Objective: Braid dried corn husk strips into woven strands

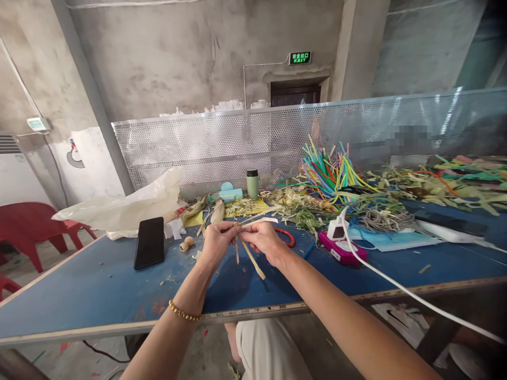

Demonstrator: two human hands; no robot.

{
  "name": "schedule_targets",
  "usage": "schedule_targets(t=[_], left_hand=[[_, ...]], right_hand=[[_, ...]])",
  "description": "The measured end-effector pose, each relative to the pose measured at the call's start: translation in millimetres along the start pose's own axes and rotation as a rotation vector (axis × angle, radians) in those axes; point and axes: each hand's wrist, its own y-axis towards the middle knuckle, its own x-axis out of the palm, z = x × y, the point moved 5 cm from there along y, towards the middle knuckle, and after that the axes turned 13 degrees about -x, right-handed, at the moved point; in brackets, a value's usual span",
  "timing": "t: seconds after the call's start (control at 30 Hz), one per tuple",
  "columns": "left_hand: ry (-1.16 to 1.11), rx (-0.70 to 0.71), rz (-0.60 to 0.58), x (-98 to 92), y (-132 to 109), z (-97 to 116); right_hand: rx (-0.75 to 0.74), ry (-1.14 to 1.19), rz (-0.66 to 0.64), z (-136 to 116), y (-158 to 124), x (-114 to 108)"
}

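So both hands are up over the front of the blue table [103, 287], fingertips nearly meeting. Left hand [217, 244] has thumb and finger pinched on some pale plant strips [253, 261], and the right hand [264, 241] is pinching the same bunch just beside it, so both are pretty much closed on it. One strip end hangs down below the fingers, others poke up and to the right. Black phone [149, 243] lies left of the hands, with a little tan gourd-looking thing [187, 244] between. Red ring-shaped handle [289, 237] sits just right of the right hand, then a magenta box [341, 249] farther over, white plug [338, 229] on top.
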Motion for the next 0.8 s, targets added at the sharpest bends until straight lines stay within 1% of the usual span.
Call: schedule_targets(t=[0.1,0.2,0.3,0.4,0.5,0.67,0.8], left_hand=[[-0.021,-0.003,-0.025,0.6,0.8,-1.4],[-0.037,-0.014,-0.046,1.7,0.2,-0.9],[-0.052,-0.025,-0.046,2.2,-1.3,1.0],[-0.045,-0.023,-0.016,1.6,-1.7,2.1],[-0.027,-0.005,0.006,1.2,-1.2,2.5],[-0.022,-0.006,-0.003,2.4,-1.6,3.9],[-0.071,-0.028,-0.023,3.8,-3.3,5.0]], right_hand=[[-0.054,-0.013,0.023,-3.9,0.2,0.4],[-0.086,0.006,0.003,-6.6,0.3,2.3],[-0.059,0.041,-0.02,-6.2,-0.3,3.7],[-0.024,0.07,-0.023,-3.9,-0.8,3.6],[-0.016,0.079,-0.019,-2.4,-0.6,3.0],[-0.015,0.116,-0.03,-1.5,0.4,4.0],[-0.041,0.171,0.021,-1.2,2.2,3.1]])
